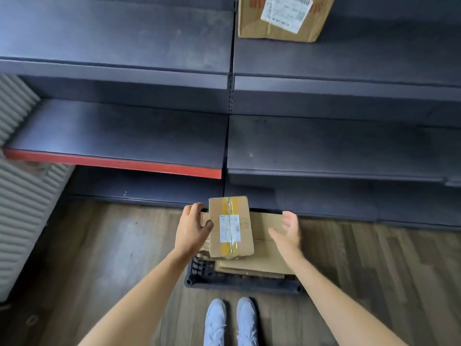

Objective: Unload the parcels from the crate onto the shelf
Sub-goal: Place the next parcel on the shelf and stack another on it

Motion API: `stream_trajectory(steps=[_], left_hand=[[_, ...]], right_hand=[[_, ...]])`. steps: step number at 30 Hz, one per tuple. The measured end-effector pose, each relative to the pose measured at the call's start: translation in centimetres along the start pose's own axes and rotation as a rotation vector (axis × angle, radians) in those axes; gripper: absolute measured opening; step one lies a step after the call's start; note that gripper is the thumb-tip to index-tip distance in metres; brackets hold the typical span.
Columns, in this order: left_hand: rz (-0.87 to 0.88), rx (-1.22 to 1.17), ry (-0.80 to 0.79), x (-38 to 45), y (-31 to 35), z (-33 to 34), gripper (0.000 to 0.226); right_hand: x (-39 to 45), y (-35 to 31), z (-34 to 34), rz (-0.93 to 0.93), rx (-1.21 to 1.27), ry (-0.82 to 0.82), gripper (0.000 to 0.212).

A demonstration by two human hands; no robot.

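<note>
A small cardboard parcel [230, 227] with yellow tape and a white label is held above the black crate [239, 283] on the floor. My left hand [192, 228] grips its left side, thumb on the top face. My right hand [287, 233] hovers open to the right of the parcel, palm turned toward it, not touching. Flat brown parcels [264, 260] lie in the crate beneath. The dark shelf [324, 146] rises in tiers straight ahead. One large cardboard parcel [282, 18] with a white label stands on an upper tier at the right.
The left bay's middle tier has a red front edge [112, 162]. A grey ribbed wall panel [20, 196] stands at the left. My two light shoes [230, 323] stand on the wooden floor just behind the crate.
</note>
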State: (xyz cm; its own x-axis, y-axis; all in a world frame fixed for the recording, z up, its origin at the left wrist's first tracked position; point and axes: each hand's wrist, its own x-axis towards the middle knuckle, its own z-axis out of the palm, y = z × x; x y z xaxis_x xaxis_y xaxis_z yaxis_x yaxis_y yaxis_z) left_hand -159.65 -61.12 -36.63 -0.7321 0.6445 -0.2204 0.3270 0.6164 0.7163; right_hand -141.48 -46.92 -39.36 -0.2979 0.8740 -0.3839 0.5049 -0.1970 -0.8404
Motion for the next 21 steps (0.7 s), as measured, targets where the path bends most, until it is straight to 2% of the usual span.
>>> stream_trajectory(steps=[9,13,17,21], left_hand=[[-0.248,-0.026,-0.132,-0.6,-10.5,9.8,0.057],[-0.377,-0.099,-0.125,0.2,-15.2,14.2,0.067],[-0.459,-0.134,-0.108,2.5,-18.4,17.0,0.070],[-0.493,-0.283,-0.128,4.0,-19.9,18.7,0.071]], right_hand=[[3.1,11.5,3.4,0.113,-0.095,-0.050,0.056],[4.8,16.3,6.2,0.154,-0.110,-0.104,0.061],[6.6,19.4,8.9,0.180,-0.116,-0.173,0.068],[8.1,20.9,10.8,0.188,-0.075,-0.187,0.073]])
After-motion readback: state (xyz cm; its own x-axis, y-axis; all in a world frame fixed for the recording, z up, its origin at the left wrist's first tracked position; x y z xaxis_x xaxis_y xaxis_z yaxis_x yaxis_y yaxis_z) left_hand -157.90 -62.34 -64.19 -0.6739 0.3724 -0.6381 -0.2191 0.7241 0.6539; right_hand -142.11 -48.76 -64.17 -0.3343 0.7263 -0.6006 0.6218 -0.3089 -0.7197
